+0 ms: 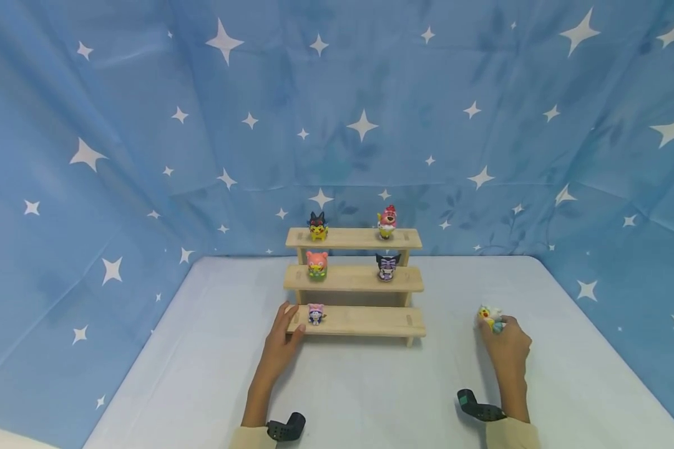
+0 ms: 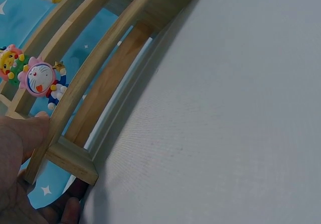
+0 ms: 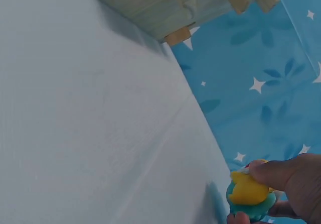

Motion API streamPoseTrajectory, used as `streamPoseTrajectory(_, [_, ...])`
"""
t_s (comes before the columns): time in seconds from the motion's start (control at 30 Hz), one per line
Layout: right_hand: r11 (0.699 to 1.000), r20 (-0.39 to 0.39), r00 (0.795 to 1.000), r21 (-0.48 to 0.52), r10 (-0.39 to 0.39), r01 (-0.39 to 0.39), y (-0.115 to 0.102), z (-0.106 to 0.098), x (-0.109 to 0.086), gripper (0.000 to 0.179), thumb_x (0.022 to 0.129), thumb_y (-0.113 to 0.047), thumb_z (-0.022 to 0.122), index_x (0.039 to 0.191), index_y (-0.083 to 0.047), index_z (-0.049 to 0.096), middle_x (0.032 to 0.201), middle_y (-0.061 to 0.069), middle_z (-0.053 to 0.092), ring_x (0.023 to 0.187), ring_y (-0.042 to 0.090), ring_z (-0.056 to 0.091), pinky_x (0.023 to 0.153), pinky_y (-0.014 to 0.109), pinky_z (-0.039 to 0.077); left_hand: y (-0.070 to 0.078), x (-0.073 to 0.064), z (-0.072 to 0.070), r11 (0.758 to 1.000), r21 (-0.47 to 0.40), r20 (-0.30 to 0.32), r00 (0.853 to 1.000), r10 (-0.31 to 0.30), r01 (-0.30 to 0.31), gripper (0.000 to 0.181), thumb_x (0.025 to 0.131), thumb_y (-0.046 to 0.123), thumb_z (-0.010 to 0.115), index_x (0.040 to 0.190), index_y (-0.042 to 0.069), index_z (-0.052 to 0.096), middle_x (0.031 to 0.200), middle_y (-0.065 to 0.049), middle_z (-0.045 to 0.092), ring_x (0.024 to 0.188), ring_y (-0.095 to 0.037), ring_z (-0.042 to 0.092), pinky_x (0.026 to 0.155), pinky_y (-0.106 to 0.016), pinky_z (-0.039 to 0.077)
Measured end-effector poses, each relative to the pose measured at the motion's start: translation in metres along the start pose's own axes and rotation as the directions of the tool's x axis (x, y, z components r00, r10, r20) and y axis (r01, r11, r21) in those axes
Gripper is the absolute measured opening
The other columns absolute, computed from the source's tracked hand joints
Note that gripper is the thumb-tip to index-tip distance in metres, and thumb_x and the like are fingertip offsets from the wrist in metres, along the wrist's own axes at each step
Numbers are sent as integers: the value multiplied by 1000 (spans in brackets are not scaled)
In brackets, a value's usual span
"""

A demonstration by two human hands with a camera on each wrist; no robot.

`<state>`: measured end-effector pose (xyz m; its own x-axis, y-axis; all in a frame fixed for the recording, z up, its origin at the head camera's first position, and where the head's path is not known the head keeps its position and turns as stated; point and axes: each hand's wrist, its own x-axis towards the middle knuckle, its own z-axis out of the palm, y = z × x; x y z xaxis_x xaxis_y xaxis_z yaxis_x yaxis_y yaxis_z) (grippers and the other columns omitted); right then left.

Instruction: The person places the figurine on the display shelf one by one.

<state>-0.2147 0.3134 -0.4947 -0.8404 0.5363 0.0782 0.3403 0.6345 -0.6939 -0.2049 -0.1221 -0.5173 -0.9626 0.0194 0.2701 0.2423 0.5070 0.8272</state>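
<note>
A three-step wooden display shelf stands mid-table. My left hand grips the left end of its lowest step, thumb on the board and other fingers around the outer side. Beside that thumb stands a small figurine in a pink hood, whose whiskered white face shows in the left wrist view. To the right of the shelf, my right hand pinches a white, yellow and teal figurine between thumb and fingers. It is close to the tabletop; whether it touches is unclear.
On the middle step sit a pink figurine and a black-eared purple one. The top step holds a yellow figurine with dark ears and a pink one with a red top. A blue starred curtain hangs behind the white table.
</note>
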Motion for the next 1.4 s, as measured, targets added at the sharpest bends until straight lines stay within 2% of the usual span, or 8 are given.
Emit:
streamPoseTrajectory(0.23, [991,-46,999,134,6,0,-5,-5,2,62,96,-37,58,131,12,49,115,38,60,98,46,58,70,43,48,-1,1,1,1000,5,4,1000,3,-3,54,101,27,55,147,3,40,159,-23,24,144,-48,25,112,-65,27])
streamPoseTrajectory(0.43, [957,70,994,271,85,-100,-5,-8,3,74,94,-52,57,138,7,46,95,21,73,55,3,63,52,17,46,-1,1,0,1000,20,-1,1000,7,-7,53,100,25,55,146,2,41,158,-24,25,144,-48,26,112,-65,27])
streamPoseTrajectory(0.57, [867,223,964,440,147,-234,-6,-7,3,82,95,-51,55,150,3,28,87,-6,66,61,-6,63,62,14,53,0,-1,0,1000,12,-5,1000,3,-3,53,100,26,56,146,2,42,158,-24,26,144,-48,26,111,-66,27])
streamPoseTrajectory(0.67, [773,318,938,558,136,-301,-8,-6,3,84,95,-43,60,155,-3,17,90,-13,58,71,-5,65,72,15,56,-1,-2,-1,1000,14,-10,1000,6,-6,53,100,26,56,145,2,42,157,-24,27,143,-50,26,110,-67,28])
streamPoseTrajectory(0.8, [678,399,916,664,34,-315,-11,-9,2,88,94,-33,65,157,-6,10,89,-17,60,79,-5,66,80,14,55,-1,-1,-1,1000,13,-11,1000,7,-6,53,100,27,56,145,2,42,158,-24,26,143,-50,27,110,-67,28])
streamPoseTrajectory(0.97, [606,425,899,744,-106,-280,-14,-12,0,73,96,-21,63,151,-4,19,94,-17,63,86,-3,67,82,14,54,-3,0,0,1000,4,0,1000,-4,4,54,101,29,55,147,4,41,159,-23,25,144,-48,25,112,-66,26])
streamPoseTrajectory(1.1, [625,389,908,751,-156,-214,-15,-10,0,55,94,-17,66,139,-10,35,100,-15,62,86,-1,68,80,15,56,-3,1,-1,1000,11,10,1000,-9,9,54,101,29,54,147,4,41,159,-23,24,145,-48,24,112,-66,26])
streamPoseTrajectory(1.4, [783,328,911,622,-249,-10,-21,-3,-2,74,91,-23,72,148,-5,29,117,-1,48,88,-6,66,81,14,54,-2,1,-1,1000,14,8,1000,0,-1,53,101,27,54,146,3,41,158,-24,24,144,-48,25,112,-65,27])
